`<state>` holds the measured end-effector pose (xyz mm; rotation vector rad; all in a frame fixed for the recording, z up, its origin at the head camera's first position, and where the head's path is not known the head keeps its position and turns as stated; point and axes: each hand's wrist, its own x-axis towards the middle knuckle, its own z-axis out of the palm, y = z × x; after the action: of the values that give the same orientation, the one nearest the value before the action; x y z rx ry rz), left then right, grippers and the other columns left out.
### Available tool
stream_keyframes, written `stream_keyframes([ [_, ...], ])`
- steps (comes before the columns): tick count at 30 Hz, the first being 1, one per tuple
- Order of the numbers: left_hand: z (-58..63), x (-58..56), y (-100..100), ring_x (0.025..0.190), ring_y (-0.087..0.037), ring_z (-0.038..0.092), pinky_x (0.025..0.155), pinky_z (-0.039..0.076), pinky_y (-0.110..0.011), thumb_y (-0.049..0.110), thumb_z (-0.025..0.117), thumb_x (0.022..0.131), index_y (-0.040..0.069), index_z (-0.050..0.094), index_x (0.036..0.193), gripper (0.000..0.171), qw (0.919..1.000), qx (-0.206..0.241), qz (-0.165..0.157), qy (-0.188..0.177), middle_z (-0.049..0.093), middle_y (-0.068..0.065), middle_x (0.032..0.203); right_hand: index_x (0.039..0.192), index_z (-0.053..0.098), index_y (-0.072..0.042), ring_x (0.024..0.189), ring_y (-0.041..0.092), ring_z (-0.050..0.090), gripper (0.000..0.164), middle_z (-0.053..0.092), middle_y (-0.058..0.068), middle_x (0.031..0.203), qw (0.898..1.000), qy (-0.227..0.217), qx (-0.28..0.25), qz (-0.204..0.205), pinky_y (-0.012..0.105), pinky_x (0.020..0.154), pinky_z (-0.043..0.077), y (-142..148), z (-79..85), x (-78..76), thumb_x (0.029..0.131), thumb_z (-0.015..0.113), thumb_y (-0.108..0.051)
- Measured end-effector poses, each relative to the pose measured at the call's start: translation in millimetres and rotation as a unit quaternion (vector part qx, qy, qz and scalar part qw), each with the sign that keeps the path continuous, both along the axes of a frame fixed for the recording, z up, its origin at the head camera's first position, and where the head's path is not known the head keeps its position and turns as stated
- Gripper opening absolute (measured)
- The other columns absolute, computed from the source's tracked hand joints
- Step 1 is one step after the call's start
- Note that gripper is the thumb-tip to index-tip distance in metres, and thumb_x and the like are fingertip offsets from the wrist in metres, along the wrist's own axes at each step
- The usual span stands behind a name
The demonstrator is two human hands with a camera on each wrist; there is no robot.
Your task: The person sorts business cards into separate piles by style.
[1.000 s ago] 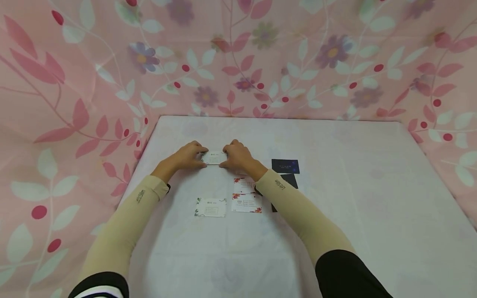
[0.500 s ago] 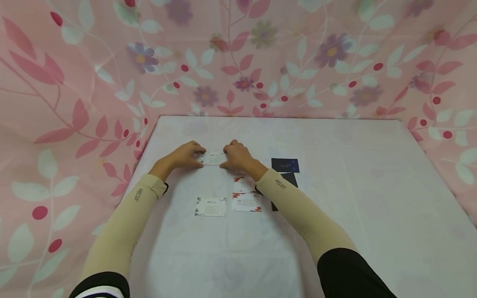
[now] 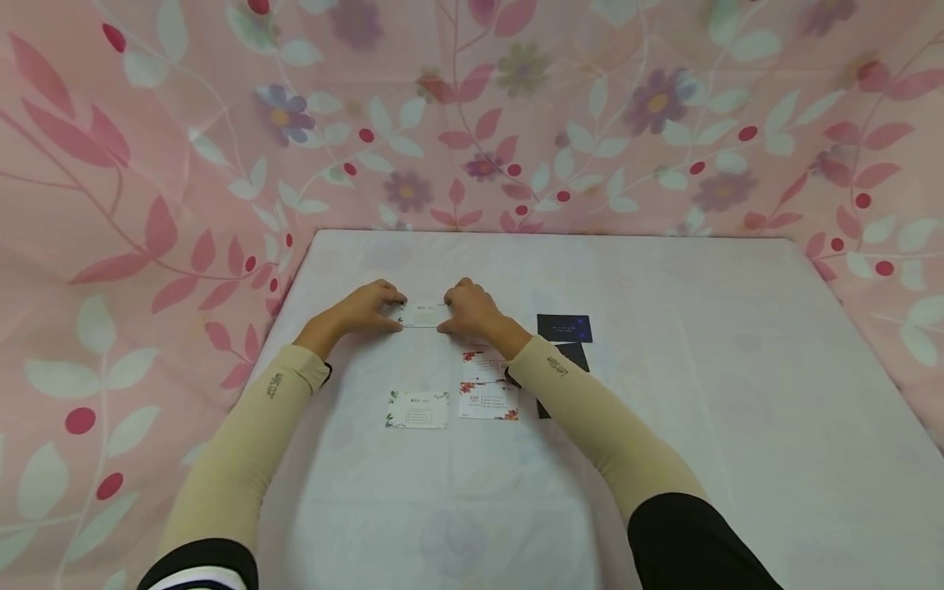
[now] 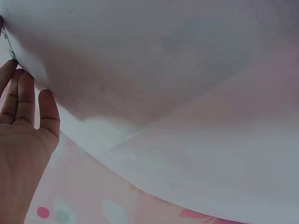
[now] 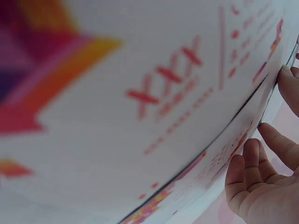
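leaf-trimmed card [image 3: 424, 315] pinched at both ends, far left on the worktop [image 3: 737, 369]

the left end of the card is pinched by the left grip [image 3: 360, 310], with the thumb set at the near edge and a finger at the far edge. the right end is pinched in the same way by the right grip [image 3: 474, 310]. whether the card is raised or laid flat cannot be told. nearer, a second leaf card [image 3: 416, 410] is laid. to its right, two red-flowered cards [image 3: 489, 401] are lined up one beyond the other, the far one partly hidden by the right sleeve [image 3: 590, 410]. farther right, a blue card [image 3: 564, 328] is placed just beyond a black card [image 3: 575, 354], which is partly covered.
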<state>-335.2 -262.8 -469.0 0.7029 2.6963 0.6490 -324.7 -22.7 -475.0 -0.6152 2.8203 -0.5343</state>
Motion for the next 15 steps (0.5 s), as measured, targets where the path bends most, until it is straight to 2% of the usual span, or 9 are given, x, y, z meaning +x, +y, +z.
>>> stream_keyframes([
  [15,-1.2,-0.1,-1.5,0.120,-0.036,0.052,0.106,0.039,-0.051,0.016,0.081,0.082,-0.003,0.061,0.130,0.056,0.9999,0.011,-0.002,0.002,0.053,-0.022,0.129,0.127,0.066,-0.005,0.121,0.026,0.054,0.057,0.055,0.013,0.132,1.000,-0.003,-0.021,0.006,0.040,0.106,0.044,3.8,-0.3,-1.2,0.082,0.081,-0.036],
])
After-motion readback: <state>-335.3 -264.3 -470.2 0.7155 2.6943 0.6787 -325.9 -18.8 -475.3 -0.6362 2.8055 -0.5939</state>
